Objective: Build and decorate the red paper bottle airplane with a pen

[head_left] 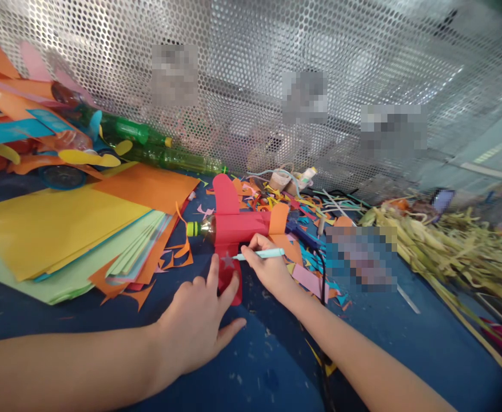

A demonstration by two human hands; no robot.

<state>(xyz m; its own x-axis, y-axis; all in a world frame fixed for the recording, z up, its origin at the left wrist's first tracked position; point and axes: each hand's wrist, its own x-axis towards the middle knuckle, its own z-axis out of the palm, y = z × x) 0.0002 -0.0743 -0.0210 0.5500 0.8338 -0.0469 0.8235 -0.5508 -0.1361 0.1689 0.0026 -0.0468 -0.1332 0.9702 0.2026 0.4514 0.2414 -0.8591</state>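
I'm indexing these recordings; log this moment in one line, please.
Left hand: spread over red paper wing | Right hand: holds light-blue pen, tip beside grey star | Bottle: on its side, red-wrapped, capped

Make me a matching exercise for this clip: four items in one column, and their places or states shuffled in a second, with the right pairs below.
Column one
1. Pale blue pen
2. Left hand
3. Bottle cap
4. Yellow paper

Column two
A. Lying over green sheets
B. Spread, fingers at the red paper wing
C. On the end of the wrapped bottle
D. Held in the right hand

Pairs: 1-D, 2-B, 3-C, 4-A
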